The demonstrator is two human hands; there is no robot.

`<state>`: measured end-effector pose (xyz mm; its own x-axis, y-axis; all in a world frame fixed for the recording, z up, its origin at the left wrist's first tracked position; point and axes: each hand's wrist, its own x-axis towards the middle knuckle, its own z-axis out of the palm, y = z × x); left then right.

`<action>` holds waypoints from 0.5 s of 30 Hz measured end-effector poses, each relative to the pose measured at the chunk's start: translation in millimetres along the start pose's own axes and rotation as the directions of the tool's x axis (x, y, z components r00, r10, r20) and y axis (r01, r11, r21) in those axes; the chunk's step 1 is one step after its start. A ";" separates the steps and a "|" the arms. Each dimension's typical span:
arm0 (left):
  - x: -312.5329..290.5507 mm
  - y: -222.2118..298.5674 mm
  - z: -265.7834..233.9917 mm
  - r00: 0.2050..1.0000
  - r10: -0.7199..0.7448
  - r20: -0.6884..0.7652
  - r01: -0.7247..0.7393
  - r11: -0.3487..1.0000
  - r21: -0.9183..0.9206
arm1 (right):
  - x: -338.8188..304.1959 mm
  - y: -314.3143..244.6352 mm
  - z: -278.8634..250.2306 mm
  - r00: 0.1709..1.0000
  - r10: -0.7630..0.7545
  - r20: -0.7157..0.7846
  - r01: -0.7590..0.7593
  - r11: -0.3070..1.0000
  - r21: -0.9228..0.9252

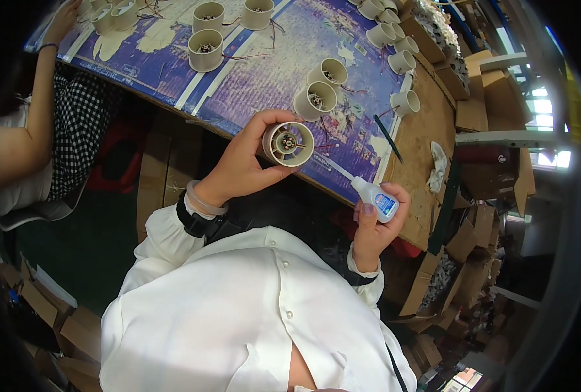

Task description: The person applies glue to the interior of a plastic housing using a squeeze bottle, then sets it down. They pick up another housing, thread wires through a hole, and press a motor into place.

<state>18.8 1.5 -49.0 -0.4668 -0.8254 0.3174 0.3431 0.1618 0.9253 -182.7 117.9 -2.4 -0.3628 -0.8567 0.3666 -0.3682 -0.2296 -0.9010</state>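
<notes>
Held in my left hand (248, 157) is a short cream plastic cylinder (269, 145), its open end facing up. Inside it, spokes run to a hub with a small metal part in the middle. The fingers curl round its far side and the thumb presses the near rim. To the right, my right hand (382, 225) grips a small white glue bottle (376, 200) with a blue label. The bottle's thin nozzle points up and left, toward the cylinder but apart from it. Just beyond the left hand, a matching cylinder (306, 104) stands on the table with wires trailing from it.
More cylinders (205, 59) with wires stand along the worn blue table (251, 85). A dark green stick (388, 138) lies by its right edge, near a crumpled white cloth (438, 166). Cardboard boxes (493, 98) crowd the right. At left, another person's arm (39, 111) reaches over the table.
</notes>
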 end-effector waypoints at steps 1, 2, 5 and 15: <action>-0.1 -0.6 0.1 1.000 0.001 -0.002 -0.001 1.000 -0.008 | 0.8 0.8 0.5 0.999 -0.047 0.000 0.047 0.998 -0.038; -0.1 -0.9 0.2 1.000 0.002 -0.003 -0.002 1.000 -0.015 | 0.8 1.0 0.2 0.999 -0.047 0.000 0.047 0.998 -0.038; -0.2 -0.7 0.0 1.000 0.001 -0.004 -0.001 1.000 -0.016 | 0.7 1.4 -0.9 0.999 -0.033 0.003 0.034 0.999 -0.032; -0.9 1.1 -0.1 1.000 -0.012 -0.018 0.011 0.999 -0.043 | -5.2 -2.2 -2.8 0.996 0.093 0.005 -0.093 0.992 0.085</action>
<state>19.6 2.4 -48.2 -0.4563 -0.8366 0.3031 0.3730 0.1294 0.9188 -182.4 124.2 -1.7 -0.3910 -0.8768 0.2798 -0.2588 -0.1870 -0.9476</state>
